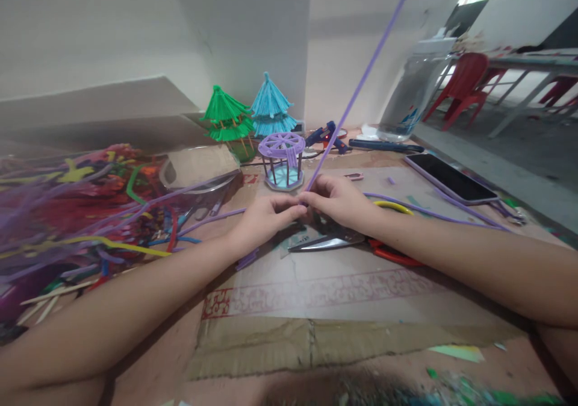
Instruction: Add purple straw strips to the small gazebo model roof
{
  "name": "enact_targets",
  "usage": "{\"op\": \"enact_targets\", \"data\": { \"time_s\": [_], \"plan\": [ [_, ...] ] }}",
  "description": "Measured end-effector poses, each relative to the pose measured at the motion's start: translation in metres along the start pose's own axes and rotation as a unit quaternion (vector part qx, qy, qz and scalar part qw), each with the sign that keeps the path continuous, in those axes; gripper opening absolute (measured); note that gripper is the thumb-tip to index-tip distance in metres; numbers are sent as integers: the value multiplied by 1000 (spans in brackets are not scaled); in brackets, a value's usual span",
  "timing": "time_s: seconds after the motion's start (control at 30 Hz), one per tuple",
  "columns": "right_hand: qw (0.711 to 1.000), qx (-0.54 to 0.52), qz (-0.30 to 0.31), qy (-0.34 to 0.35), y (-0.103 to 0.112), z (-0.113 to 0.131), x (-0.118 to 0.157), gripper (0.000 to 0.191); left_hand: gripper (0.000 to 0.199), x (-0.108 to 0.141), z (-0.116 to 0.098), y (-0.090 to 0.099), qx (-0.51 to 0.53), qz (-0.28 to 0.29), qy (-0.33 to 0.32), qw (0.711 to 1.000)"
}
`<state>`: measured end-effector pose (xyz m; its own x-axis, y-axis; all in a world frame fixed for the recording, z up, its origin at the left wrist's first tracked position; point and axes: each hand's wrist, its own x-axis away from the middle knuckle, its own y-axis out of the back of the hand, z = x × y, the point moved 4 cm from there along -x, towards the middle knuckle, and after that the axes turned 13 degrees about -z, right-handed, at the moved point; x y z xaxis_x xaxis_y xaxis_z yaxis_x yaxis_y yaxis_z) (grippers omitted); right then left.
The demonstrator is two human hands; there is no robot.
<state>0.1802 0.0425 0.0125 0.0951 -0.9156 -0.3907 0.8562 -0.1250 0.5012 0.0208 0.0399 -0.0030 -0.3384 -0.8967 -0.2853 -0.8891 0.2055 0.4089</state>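
Note:
A long purple pipe cleaner (361, 84) rises at a slant to the upper right from my fingertips. My right hand (338, 201) pinches it near its lower end. Thumb and forefinger of my left hand (266, 220) are pressed together at that same end, touching the right fingertips; the very tip is hidden. Just behind my hands stands a small round model (282, 146) with a purple spoked top, dark posts and a pale blue base. Under my right wrist lie scissors (327, 243) with red and yellow handles, blades pointing left.
Tangled pipe cleaners (90, 213) heap up at left. Behind the model stand a green tiered paper-like tree (228, 114) and a blue one (271, 105). A glue gun (327, 136), a phone (451, 178) and a large clear container (415, 90) sit towards the right. Cardboard (257, 346) covers the tabletop.

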Motion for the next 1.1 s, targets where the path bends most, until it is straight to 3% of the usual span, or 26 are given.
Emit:
{"op": "enact_targets", "data": {
  "time_s": [0.2,0.5,0.77,1.1],
  "plan": [
    [999,31,-9,22,1,3,2,25,29,0,3,-3,35,11,40,999],
    [997,69,-7,45,3,7,0,26,29,-2,-3,-5,48,18,28,998],
    [1000,11,9,23,2,2,0,28,46,-7,7,-6,185,59,93,977],
    [1000,-11,16,18,1,1,1,30,36,-6,7,-6,178,77,73,978]
  ]
}}
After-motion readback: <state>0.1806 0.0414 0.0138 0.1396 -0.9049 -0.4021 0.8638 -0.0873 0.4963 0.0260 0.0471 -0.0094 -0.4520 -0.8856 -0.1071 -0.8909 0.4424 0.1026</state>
